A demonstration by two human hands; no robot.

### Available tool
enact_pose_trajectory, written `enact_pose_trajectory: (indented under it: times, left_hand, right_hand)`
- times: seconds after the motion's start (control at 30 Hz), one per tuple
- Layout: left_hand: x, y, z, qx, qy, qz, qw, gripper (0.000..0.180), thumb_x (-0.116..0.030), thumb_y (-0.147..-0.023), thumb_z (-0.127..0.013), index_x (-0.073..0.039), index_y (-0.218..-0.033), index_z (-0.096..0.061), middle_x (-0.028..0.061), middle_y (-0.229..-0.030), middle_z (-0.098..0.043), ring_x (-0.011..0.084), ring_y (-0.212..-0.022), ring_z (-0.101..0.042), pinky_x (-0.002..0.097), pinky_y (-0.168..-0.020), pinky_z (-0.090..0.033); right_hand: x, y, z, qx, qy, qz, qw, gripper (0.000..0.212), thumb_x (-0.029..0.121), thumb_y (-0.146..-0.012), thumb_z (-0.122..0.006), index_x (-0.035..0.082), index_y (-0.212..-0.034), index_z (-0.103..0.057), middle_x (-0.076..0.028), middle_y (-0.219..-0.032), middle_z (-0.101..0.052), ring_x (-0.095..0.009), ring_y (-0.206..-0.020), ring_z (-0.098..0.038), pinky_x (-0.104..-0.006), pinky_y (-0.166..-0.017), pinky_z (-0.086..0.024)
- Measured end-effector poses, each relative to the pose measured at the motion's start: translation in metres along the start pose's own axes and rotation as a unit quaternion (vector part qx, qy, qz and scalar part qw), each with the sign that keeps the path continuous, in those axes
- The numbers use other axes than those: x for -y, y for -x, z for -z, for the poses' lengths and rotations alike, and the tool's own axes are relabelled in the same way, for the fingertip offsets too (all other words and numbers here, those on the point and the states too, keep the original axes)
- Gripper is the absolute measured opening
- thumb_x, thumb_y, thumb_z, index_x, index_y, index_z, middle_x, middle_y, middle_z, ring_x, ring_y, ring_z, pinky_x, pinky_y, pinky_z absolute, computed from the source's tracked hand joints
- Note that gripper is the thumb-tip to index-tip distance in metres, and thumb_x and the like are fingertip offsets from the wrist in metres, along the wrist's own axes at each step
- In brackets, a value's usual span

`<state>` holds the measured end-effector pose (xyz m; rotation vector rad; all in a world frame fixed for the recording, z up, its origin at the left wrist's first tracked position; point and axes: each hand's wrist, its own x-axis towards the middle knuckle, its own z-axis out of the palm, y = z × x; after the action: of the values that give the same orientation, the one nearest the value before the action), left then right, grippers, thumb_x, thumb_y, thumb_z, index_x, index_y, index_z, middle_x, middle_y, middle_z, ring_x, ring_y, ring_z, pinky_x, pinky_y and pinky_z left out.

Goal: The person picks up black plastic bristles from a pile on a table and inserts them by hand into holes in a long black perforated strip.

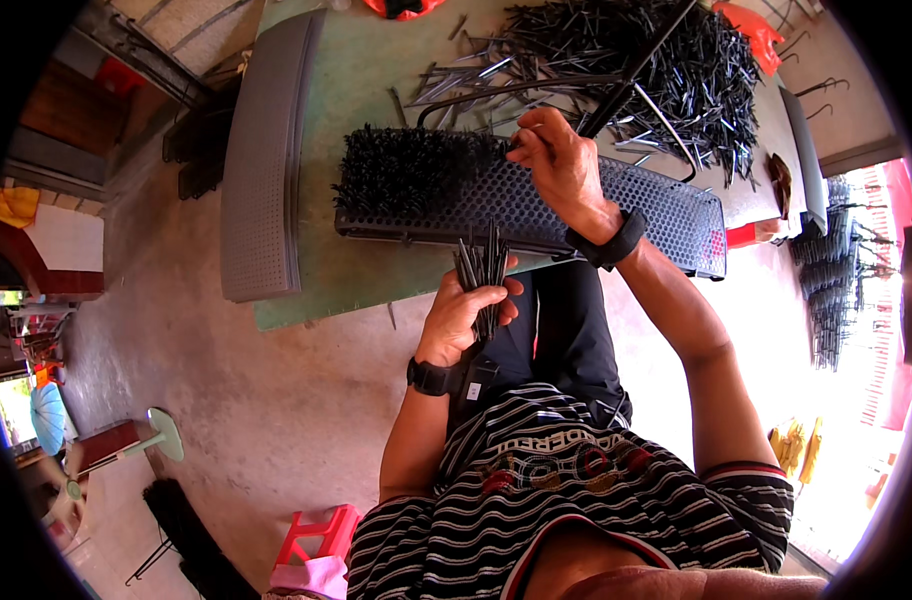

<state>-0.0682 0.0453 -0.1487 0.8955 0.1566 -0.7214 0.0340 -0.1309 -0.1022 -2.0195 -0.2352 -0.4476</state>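
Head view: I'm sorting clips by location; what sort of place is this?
Probably a small workshop: black strips lie heaped on a green table, near a perforated panel partly covered in black tufts; the left hand holds dark strips.

- Along the table's (311, 290) six-o'clock edge: perforated base (661, 210), centre of the clock
- On the base's nine-o'clock half: bristles (396, 180)
- Above the base, just past its middle toward three: right hand (566, 168)
- At seven, nearer the body: left hand (458, 312) around a bundle of strips (482, 258)
- Behind, toward one, on the table: strip heap (691, 95)
- At nine, on the table: long board (264, 165)
- Farther out at seven: stool (328, 533)
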Motion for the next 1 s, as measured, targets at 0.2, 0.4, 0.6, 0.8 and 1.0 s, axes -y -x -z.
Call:
enact_pose_trajectory:
  times: [0.2,0.4,0.6,0.8,1.0]
  left_hand:
    - [-0.002,0.001,0.002,-0.002,-0.002,-0.009,1.000,0.038,0.002,-0.076,-0.055,0.006,-0.114,-0.053,0.0145,-0.082,-0.064,0.0189,-0.059,-0.059,0.0294,-0.054,-0.048]
    - [0.000,0.002,-0.004,-0.069,-0.025,-0.019,0.997,0.034,0.003,-0.078,-0.057,0.005,-0.112,-0.054,0.0137,-0.081,-0.064,0.0179,-0.057,-0.059,0.0272,-0.051,-0.048]
    - [0.020,-0.013,-0.011,-0.086,-0.102,-0.136,0.982,0.017,0.001,-0.075,-0.066,0.003,-0.089,-0.055,0.0091,-0.072,-0.061,0.0146,-0.050,-0.056,0.0252,-0.045,-0.044]
    - [0.009,-0.007,-0.010,-0.004,-0.024,-0.062,0.998,0.029,-0.001,-0.072,-0.070,0.001,-0.096,-0.054,0.0097,-0.079,-0.060,0.0176,-0.064,-0.060,0.0280,-0.057,-0.048]
    - [0.010,-0.006,-0.004,0.065,0.153,-0.035,0.985,0.030,-0.009,-0.080,-0.065,0.000,-0.106,-0.055,0.0133,-0.096,-0.062,0.0228,-0.078,-0.063,0.0331,-0.065,-0.054]
  right_hand:
    - [-0.009,-0.003,-0.007,0.060,0.102,0.061,0.991,0.009,0.003,-0.086,-0.052,0.000,-0.093,-0.055,-0.017,-0.075,-0.062,-0.027,-0.063,-0.065,-0.0327,-0.053,-0.049]
    - [0.005,0.001,-0.008,0.103,0.237,0.138,0.956,0.013,0.013,-0.080,-0.062,0.000,-0.079,-0.060,-0.016,-0.067,-0.060,-0.031,-0.055,-0.060,-0.0362,-0.050,-0.046]
    - [0.059,0.054,-0.008,0.261,0.255,0.059,0.929,0.036,0.035,-0.071,-0.067,0.002,-0.059,-0.058,-0.016,-0.055,-0.057,-0.035,-0.053,-0.059,-0.0401,-0.049,-0.047]
    - [0.027,0.059,0.000,0.257,0.124,-0.043,0.957,0.027,0.023,-0.072,-0.066,-0.004,-0.070,-0.063,-0.018,-0.055,-0.058,-0.029,-0.051,-0.061,-0.0359,-0.047,-0.048]
    - [0.018,0.059,0.010,0.269,-0.114,-0.280,0.914,0.021,0.014,-0.084,-0.061,-0.005,-0.074,-0.062,-0.006,-0.054,-0.058,-0.011,-0.046,-0.058,-0.0230,-0.042,-0.044]
